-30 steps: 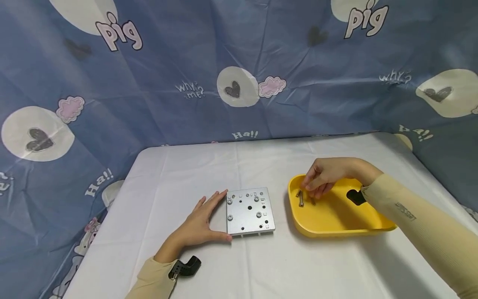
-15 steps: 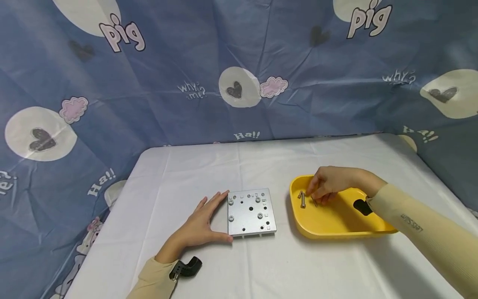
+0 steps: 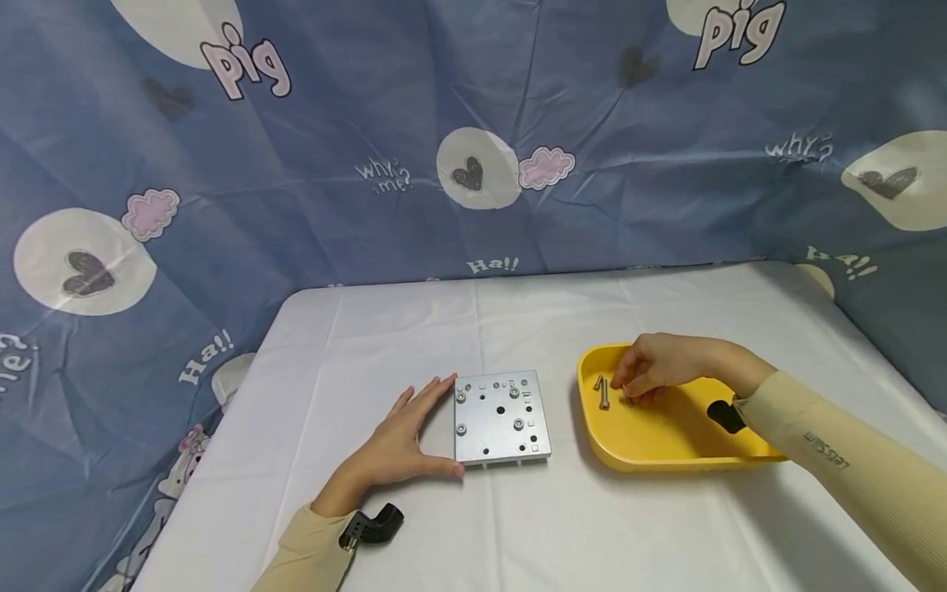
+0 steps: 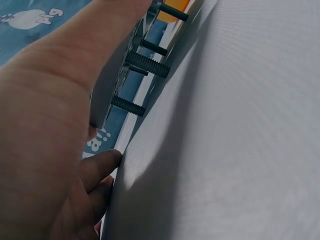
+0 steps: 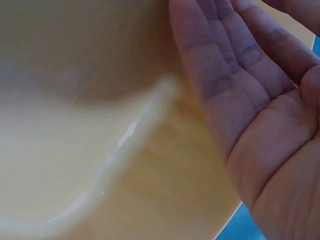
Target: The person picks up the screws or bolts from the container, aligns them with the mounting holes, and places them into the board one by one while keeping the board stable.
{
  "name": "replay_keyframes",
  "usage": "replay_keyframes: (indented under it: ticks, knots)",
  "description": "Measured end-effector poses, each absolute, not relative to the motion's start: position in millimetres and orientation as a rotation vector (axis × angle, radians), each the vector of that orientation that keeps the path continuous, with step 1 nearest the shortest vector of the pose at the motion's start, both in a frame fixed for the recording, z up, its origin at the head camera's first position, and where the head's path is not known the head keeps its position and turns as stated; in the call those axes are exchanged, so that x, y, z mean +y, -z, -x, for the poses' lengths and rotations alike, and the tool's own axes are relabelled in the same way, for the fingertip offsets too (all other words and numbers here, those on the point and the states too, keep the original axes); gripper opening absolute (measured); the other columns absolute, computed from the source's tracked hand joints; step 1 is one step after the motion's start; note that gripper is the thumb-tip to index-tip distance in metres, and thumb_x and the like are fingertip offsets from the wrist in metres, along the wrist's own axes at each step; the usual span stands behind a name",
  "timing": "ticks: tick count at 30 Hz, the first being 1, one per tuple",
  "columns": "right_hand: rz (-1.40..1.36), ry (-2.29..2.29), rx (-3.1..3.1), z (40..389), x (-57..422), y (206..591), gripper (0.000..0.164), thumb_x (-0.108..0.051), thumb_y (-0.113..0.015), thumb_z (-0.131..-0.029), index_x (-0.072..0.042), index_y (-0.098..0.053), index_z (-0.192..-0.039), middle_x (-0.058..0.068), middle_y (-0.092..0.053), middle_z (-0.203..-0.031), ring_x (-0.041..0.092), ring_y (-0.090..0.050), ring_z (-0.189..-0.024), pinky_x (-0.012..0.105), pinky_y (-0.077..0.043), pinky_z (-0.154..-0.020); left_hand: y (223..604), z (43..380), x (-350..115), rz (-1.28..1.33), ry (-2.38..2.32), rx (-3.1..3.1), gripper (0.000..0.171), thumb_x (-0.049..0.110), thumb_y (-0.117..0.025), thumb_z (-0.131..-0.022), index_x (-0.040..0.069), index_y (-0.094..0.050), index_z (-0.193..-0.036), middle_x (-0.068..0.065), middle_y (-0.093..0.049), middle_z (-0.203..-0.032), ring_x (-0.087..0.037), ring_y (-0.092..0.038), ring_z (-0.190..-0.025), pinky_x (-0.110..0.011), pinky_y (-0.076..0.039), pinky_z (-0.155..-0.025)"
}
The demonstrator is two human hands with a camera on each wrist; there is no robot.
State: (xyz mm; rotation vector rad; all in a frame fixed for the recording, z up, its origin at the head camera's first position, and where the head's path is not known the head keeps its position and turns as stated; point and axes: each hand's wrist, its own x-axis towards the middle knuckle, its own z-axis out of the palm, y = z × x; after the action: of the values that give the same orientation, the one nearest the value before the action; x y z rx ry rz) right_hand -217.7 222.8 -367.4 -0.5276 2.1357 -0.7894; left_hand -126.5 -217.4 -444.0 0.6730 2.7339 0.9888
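My left hand (image 3: 399, 448) holds its fingers spread beside a square silver metal plate (image 3: 501, 418), thumb at the near corner and fingertips at the far left corner. Several socket-head screws (image 3: 519, 424) stand in the plate's holes; in the left wrist view their dark threaded shanks (image 4: 130, 105) stick out beneath it. Inside the yellow tray (image 3: 666, 462) reaches my right hand (image 3: 661, 367), its fingers bent down. A small screw (image 3: 630, 401) shows partly at its thumb tip; whether it is pinched is hidden. Left of the fingers lies a longer screw (image 3: 604, 395) beside a shorter screw (image 3: 598, 382).
A white cloth (image 3: 414, 329) covers the table. Behind it hangs a blue printed curtain (image 3: 311, 205). The tray's raised wall (image 5: 125, 135) surrounds the right hand's work. Black straps sit on both wrists, the left strap (image 3: 370, 526) near the table.
The right hand has shifted slightly right and toward me within the tray, uncovering more of the two screws at left. The left hand stays at the plate. The view has shifted slightly.
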Motion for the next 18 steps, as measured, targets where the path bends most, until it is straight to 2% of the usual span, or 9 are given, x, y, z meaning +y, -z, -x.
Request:
replay_keyframes:
  ticks: [8,18]
  knots:
    - [0.548,0.784,2.153,214.6,232.1,366.1,0.027,-0.011,-0.072,-0.102,0.007,-0.072,-0.122,0.01,-0.082,-0.102,0.015,-0.074,-0.087,0.033,-0.068,-0.082,445.3,124.1,-216.0,-0.656,-0.983,2.734,0.135,0.06,-0.099,-0.065,0.03,-0.023,-0.173,-0.005,-0.03,-0.178,-0.033,-0.023,-0.167,-0.06,-0.005,-0.139]
    - [0.541,0.795,2.196,212.5,241.8,368.7,0.023,-0.014,-0.075,-0.101,0.003,-0.074,-0.117,0.008,-0.082,-0.098,0.017,-0.074,-0.084,0.028,-0.066,-0.076,441.8,125.6,-216.0,-0.654,-0.98,2.743,0.135,0.059,-0.099,-0.065,0.029,-0.024,-0.173,-0.006,-0.03,-0.178,-0.033,-0.024,-0.167,-0.06,-0.006,-0.139]
